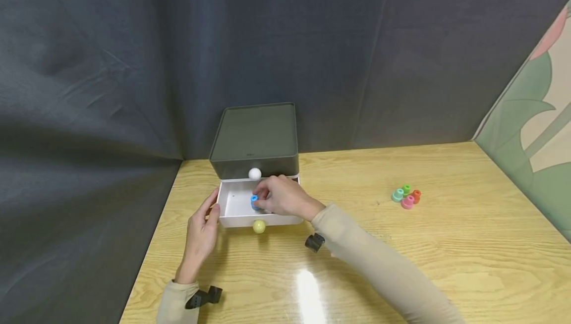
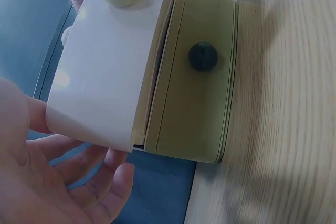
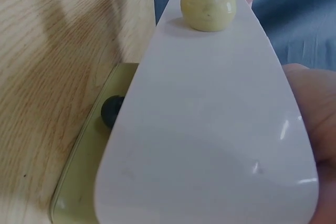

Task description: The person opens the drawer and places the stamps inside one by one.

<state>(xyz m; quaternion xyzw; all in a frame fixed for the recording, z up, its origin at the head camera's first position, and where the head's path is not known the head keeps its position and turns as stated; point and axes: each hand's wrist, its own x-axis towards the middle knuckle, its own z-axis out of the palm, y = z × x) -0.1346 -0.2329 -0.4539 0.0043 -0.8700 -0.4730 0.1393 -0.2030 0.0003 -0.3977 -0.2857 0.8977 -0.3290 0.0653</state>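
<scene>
White drawer (image 1: 238,222), pulled out, pale-yellow ball knob (image 1: 258,226) on its front, lay near the desk's (image 1: 348,180) far left corner; left hand (image 1: 200,232) rested against its left wall. Bright-blue cylindrical piece (image 1: 254,202) was held upright, pinched by the right hand (image 1: 283,196), inside the drawer near the middle of its front edge. Contact with drawer floor could not be determined.

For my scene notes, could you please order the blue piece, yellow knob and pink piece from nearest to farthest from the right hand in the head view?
1. Blue piece: pinched by the right hand.
2. Yellow knob: on the drawer front.
3. Pink piece: rightward on the table.
</scene>
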